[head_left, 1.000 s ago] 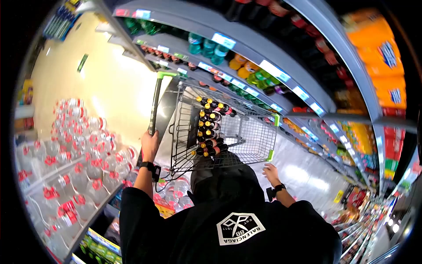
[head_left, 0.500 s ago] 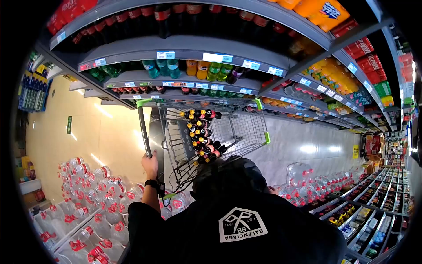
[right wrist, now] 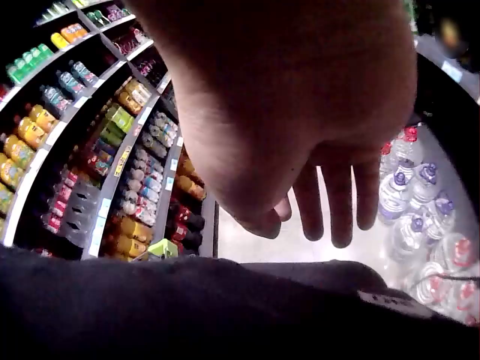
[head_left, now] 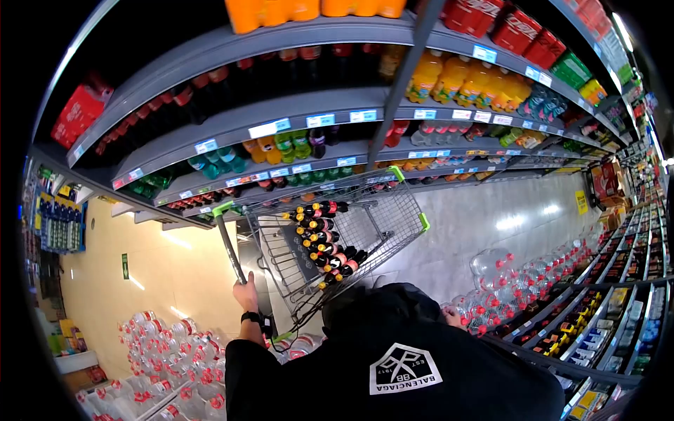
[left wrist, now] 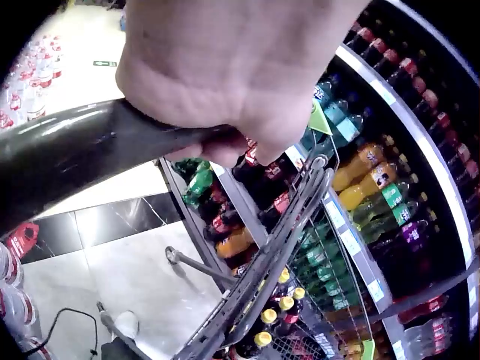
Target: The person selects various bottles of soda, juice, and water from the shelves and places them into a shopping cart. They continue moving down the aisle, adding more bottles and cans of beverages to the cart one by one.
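Note:
My left hand (head_left: 246, 295) grips the dark handle bar (head_left: 229, 249) of a wire shopping cart (head_left: 379, 231); in the left wrist view the fingers of that hand (left wrist: 217, 82) curl round the bar (left wrist: 67, 154). Dark bottles with yellow caps (head_left: 324, 242) lie in a pile at the handle end of the cart. My right hand (head_left: 453, 318) is off the cart, beside the body, partly hidden by the sleeve. In the right wrist view this hand (right wrist: 315, 150) hangs with its fingers extended and apart, holding nothing.
Shelves (head_left: 330, 112) of bottled drinks run along the cart's far side. Large clear bottles with red caps (head_left: 168, 344) stand on the floor at left, and more bottles (head_left: 495, 281) at right. Another stocked rack (head_left: 583, 316) is at the right. Pale floor (head_left: 456, 217) stretches ahead of the cart.
The head view has turned, bringing more shelving and the right aisle into sight. The cart now appears angled differently, with my left hand still on its bar. The right hand has moved back beside the body.

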{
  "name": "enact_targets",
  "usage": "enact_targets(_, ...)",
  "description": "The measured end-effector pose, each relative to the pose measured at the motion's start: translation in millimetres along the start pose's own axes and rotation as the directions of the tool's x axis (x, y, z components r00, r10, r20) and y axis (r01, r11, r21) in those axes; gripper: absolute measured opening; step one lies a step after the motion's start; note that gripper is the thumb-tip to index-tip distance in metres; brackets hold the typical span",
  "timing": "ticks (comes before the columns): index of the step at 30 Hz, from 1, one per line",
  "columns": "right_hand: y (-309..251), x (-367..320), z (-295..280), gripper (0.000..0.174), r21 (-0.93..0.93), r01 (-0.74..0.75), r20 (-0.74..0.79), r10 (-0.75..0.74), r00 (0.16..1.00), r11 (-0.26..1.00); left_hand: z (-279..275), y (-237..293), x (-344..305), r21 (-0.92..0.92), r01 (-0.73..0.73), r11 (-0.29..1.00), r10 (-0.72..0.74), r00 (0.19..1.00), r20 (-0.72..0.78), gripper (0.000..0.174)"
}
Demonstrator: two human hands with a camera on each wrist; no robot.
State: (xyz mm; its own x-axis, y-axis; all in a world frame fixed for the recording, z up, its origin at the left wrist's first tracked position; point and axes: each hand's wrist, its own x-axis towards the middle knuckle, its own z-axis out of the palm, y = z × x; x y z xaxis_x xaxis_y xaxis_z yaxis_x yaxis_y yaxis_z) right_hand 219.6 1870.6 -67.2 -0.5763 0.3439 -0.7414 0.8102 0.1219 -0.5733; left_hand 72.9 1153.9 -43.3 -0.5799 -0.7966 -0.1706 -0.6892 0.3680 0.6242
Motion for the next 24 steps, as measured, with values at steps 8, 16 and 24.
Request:
enact_targets(8,59,6,-119,0.025,0.038,-0.327,0.029,0.326,0.945,0.944,24,25,-27,0.023,-0.001,1.0,0.001,1.0,0.024,0.051)
enact_targets(16,25,15,-146,0.025,0.042,-0.212,0.036,0.211,0.977,0.976,56,36,-34,0.234,-0.072,0.97,0.058,0.996,0.069,0.052)
enact_targets(24,55,-9,-89,0.027,0.525,-0.013,-0.119,0.088,0.989,0.851,73,23,-26,0.027,-0.105,0.994,0.085,0.914,0.397,0.073)
